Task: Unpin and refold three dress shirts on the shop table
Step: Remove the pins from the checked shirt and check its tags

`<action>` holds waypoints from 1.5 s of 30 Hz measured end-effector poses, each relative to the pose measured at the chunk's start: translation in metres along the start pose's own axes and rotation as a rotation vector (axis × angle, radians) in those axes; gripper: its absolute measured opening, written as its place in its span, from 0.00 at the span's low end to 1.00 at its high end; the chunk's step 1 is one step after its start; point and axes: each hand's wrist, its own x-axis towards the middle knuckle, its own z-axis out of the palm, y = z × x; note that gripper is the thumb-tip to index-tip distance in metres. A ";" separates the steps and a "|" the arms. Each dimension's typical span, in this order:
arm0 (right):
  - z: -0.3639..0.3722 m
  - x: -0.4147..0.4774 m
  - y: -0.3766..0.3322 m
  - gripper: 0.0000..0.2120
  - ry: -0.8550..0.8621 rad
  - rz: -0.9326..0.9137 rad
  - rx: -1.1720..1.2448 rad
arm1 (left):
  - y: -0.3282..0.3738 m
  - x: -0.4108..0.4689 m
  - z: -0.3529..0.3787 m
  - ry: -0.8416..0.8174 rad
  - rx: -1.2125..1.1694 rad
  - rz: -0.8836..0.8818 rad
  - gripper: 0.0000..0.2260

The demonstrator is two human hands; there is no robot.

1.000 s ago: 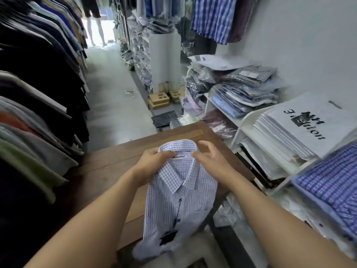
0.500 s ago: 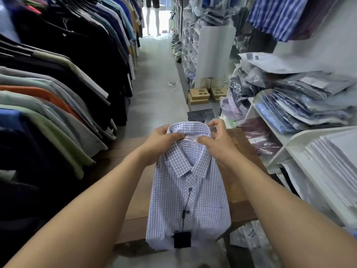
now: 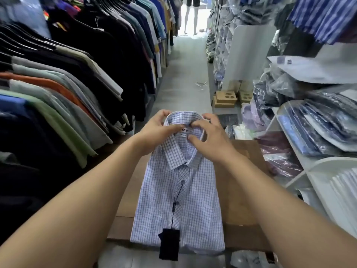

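shirt: blue-and-white check dress shirt (image 3: 179, 190), folded and buttoned, flat on the worktop (image 3: 237, 190) between the forearms. Its collar (image 3: 185, 118) sits at the far end under both hands, and its hem end reaches the near edge.
left hand: left hand (image 3: 156, 132) grips the collar's left side. The thumb lies across the inner band next to the brand label (image 3: 185, 130) and the fingers curl round the back of the collar.
right hand: right hand (image 3: 212, 138) holds the collar's right side. The fingers are curled over the band, one fingertip is near the label, and the thumb presses on the collar leaf.
hang tag: black hang tag (image 3: 169, 243) on a dark string from the placket, well below the hands. It hangs over the worktop's near edge.
left of left hand: rack of hanging shirts (image 3: 67, 84) in dark, green, orange and grey.
right of right hand: white shelves (image 3: 289, 113) stacked with bagged shirts.
beyond the hands: cardboard boxes (image 3: 225, 98) on the aisle floor, and mannequin legs (image 3: 190, 16) at the far doorway.
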 end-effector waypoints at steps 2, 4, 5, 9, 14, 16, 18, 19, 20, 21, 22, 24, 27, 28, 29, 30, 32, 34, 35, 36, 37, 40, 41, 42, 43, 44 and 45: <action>0.001 0.004 0.002 0.10 0.014 -0.019 -0.003 | 0.001 0.000 0.001 -0.006 0.001 -0.019 0.16; 0.001 0.009 0.006 0.07 0.003 -0.030 -0.001 | 0.001 0.000 0.002 0.019 0.016 -0.025 0.16; 0.001 0.010 0.008 0.07 -0.016 -0.026 0.007 | 0.001 0.001 0.003 0.037 0.037 -0.020 0.16; 0.002 0.011 0.012 0.16 -0.079 -0.011 0.053 | -0.002 0.003 0.005 0.043 0.074 -0.012 0.14; 0.001 0.014 0.009 0.07 -0.115 0.017 0.099 | -0.007 0.008 0.002 -0.025 -0.060 -0.038 0.17; 0.000 0.013 0.006 0.03 -0.147 0.033 0.101 | -0.009 0.012 -0.001 -0.033 -0.015 -0.021 0.21; 0.001 0.011 0.003 0.04 -0.165 0.052 0.103 | -0.008 0.014 -0.002 -0.040 0.055 0.015 0.25; 0.002 0.010 0.002 0.05 -0.167 0.062 0.102 | -0.007 0.014 -0.003 -0.041 0.088 0.035 0.27; 0.002 0.009 0.000 0.05 -0.166 0.072 0.101 | -0.007 0.013 -0.003 -0.036 0.123 0.054 0.29; 0.003 0.009 -0.001 0.05 -0.159 0.081 0.098 | -0.007 0.012 -0.004 -0.019 0.174 0.080 0.29; 0.004 0.009 -0.002 0.05 -0.145 0.087 0.096 | -0.009 0.012 -0.005 0.011 0.247 0.124 0.28; 0.006 0.010 -0.006 0.04 -0.109 0.088 0.098 | -0.014 0.011 -0.007 0.092 0.461 0.251 0.24; 0.012 0.011 -0.009 0.03 -0.068 0.079 0.081 | -0.022 0.011 -0.009 0.147 0.755 0.473 0.16; 0.014 0.011 -0.010 0.03 -0.062 0.082 0.065 | -0.025 0.011 -0.011 0.154 0.831 0.557 0.13; 0.016 0.010 -0.012 0.03 -0.058 0.086 0.052 | -0.027 0.011 -0.014 0.159 0.903 0.622 0.09; 0.018 0.010 -0.013 0.03 -0.053 0.091 0.045 | -0.030 0.011 -0.018 0.160 0.952 0.665 0.06; 0.022 0.008 -0.017 0.04 -0.044 0.112 0.050 | -0.035 0.008 -0.021 0.180 1.033 0.647 0.09; 0.025 0.006 -0.022 0.04 -0.036 0.134 0.070 | -0.040 0.002 -0.020 0.191 1.060 0.501 0.15; 0.027 0.005 -0.025 0.05 -0.032 0.142 0.079 | -0.043 0.001 -0.019 0.184 1.044 0.416 0.16; 0.029 0.004 -0.028 0.05 -0.026 0.152 0.092 | -0.048 0.002 -0.019 0.168 0.999 0.341 0.17; 0.029 0.002 -0.032 0.05 -0.019 0.166 0.109 | -0.050 0.002 -0.019 0.142 0.899 0.268 0.18; 0.030 -0.001 -0.041 0.05 -0.008 0.193 0.157 | -0.047 0.002 -0.016 0.068 0.331 0.096 0.18; 0.030 -0.002 -0.043 0.05 -0.007 0.196 0.168 | -0.043 0.001 -0.014 0.032 0.198 0.014 0.17; 0.031 -0.003 -0.044 0.04 -0.003 0.198 0.178 | -0.041 0.001 -0.014 -0.002 0.086 -0.063 0.13; 0.031 -0.003 -0.045 0.04 0.004 0.199 0.186 | -0.040 0.001 -0.014 -0.023 -0.002 -0.117 0.10; 0.032 -0.003 -0.045 0.04 0.012 0.194 0.186 | -0.038 0.001 -0.014 -0.050 -0.069 -0.151 0.08; 0.032 -0.003 -0.045 0.04 0.023 0.183 0.176 | -0.038 0.001 -0.016 -0.068 -0.100 -0.158 0.08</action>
